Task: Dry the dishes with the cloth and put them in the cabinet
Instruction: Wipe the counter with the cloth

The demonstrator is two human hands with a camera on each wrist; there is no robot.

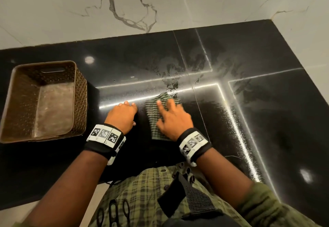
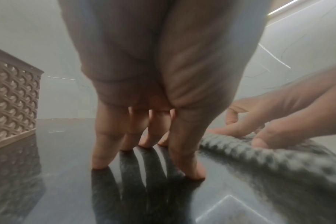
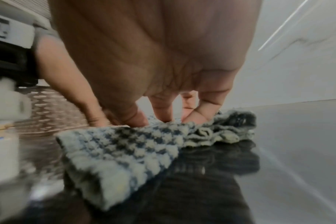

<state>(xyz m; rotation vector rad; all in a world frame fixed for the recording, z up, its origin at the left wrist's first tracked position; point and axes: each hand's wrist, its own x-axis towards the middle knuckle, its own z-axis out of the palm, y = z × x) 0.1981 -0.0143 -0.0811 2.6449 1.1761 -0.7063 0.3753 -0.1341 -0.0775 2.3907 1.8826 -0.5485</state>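
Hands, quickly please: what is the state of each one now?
Left hand: open, fingertips resting on the black counter, holding nothing.
Right hand: open, fingers pressing on the checked cloth.

My left hand point(image 2: 159, 72) is standing on the glossy dark counter point(image 2: 67, 174), its straight fingertips point(image 2: 190, 171) touching the surface and mirroring in it. Just beside it to the right, my right hand point(image 2: 282, 115) is resting its fingers on the checked cloth point(image 2: 274, 157), which is lying on the counter. A brown lattice basket point(image 2: 11, 100) is sitting at the left edge.
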